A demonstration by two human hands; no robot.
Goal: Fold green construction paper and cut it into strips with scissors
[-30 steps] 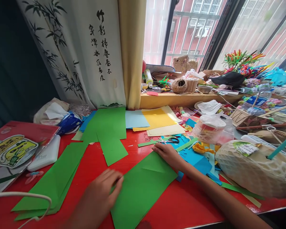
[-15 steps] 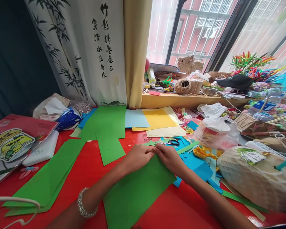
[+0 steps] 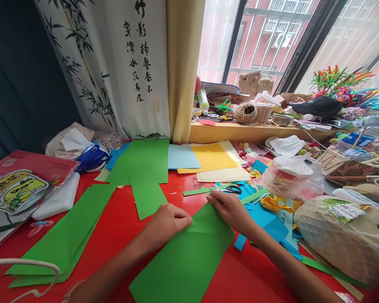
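A long green paper sheet [image 3: 183, 261] lies slanted on the red table [image 3: 123, 223] in front of me. My left hand [image 3: 169, 221] rests on the sheet's upper left edge with its fingers curled and pressed down on the paper. My right hand [image 3: 229, 208] pinches the sheet's far corner, fingers closed on it. A small fold crease shows between the two hands. Black-handled scissors [image 3: 230, 188] lie just beyond my right hand.
More green sheets [image 3: 66, 240] lie to the left, with green [image 3: 143, 168], blue and yellow [image 3: 208, 158] paper behind. Blue scraps [image 3: 268, 223], a bagged roll [image 3: 287, 174] and a netted melon [image 3: 341, 235] crowd the right. A white power bank [image 3: 57, 200] and red folder [image 3: 31, 166] sit left.
My left hand came up from the sheet's near edge to its far corner beside the right hand, then slid back left along the edge. The right hand stayed on the corner.
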